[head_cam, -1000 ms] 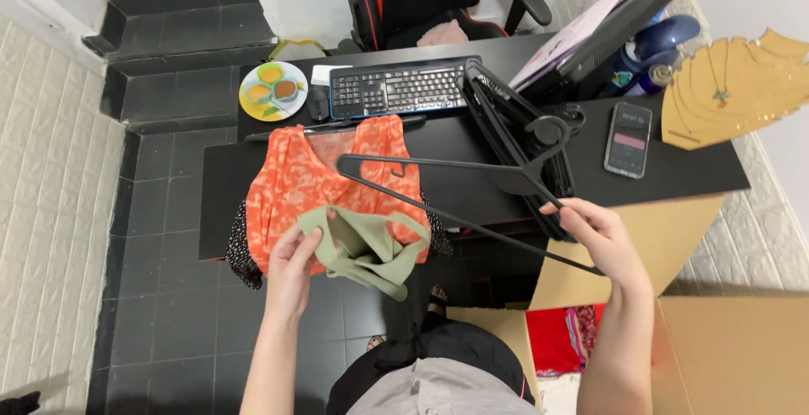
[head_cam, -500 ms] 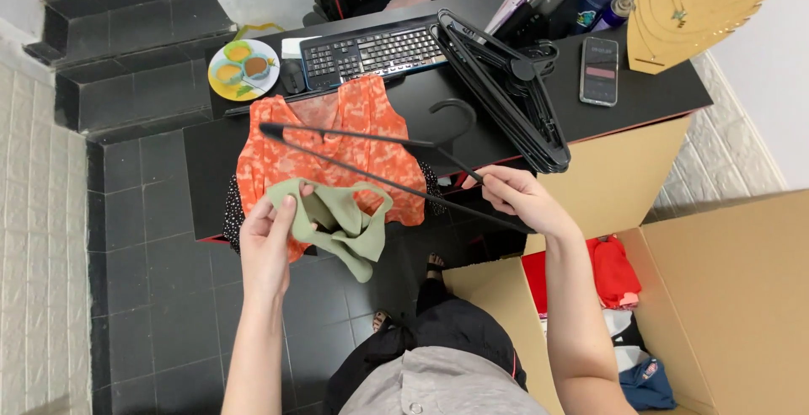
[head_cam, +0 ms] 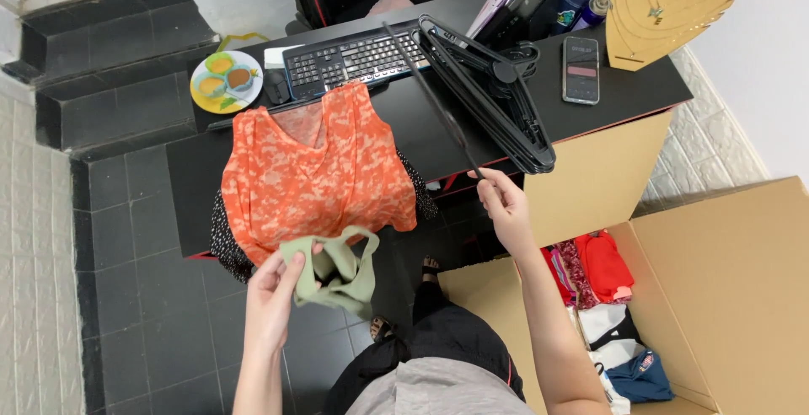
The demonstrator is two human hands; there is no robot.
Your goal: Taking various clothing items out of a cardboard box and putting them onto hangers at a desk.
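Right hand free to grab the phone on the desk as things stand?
Probably not right away. The right hand is closed on a black hanger. The phone lies uncovered on the desk, but the stack of hangers sits between hand and phone.

One orange top (head_cam: 316,175), one green garment (head_cam: 333,270), one keyboard (head_cam: 354,58), one phone (head_cam: 580,69), one cardboard box (head_cam: 725,289).

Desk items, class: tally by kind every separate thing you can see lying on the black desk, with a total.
Orange top: 1
Keyboard: 1
Mouse: 1
Plate: 1
Phone: 1
Stack of black hangers: 1
Necklace stand: 1
Total: 7
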